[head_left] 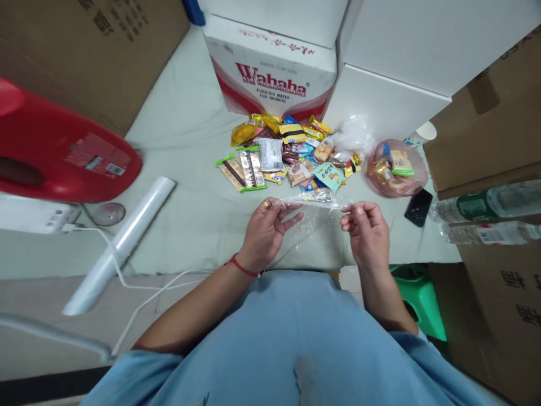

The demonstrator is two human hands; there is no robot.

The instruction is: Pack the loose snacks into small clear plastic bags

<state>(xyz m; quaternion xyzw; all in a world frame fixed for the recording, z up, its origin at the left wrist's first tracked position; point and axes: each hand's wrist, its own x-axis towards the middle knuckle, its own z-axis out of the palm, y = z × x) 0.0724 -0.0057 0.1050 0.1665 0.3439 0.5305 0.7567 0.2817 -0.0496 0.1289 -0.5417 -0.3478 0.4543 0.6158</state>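
Observation:
Stretched between my two hands is a clear plastic bag point(310, 217), its top edge pulled nearly straight. My left hand point(266, 228), with a ring and a red cord at the wrist, pinches one end of that edge. The other end is pinched by my right hand point(367, 231). Just beyond the bag lies a loose pile of wrapped snacks point(298, 149) in many colours. Two long snack packs with green ends point(252, 168) lie at the pile's left side. A pink translucent bowl point(372, 175) holding a few wrapped snacks stands to the right.
Behind the pile stands a Wahaha water carton point(274, 79), beside white boxes point(380, 101). On the left are a red jug point(63, 146), a plastic film roll point(122, 242) and a white cable point(118, 270). A phone point(418, 207), bottles point(486, 203) and a green stool point(422, 301) are on the right.

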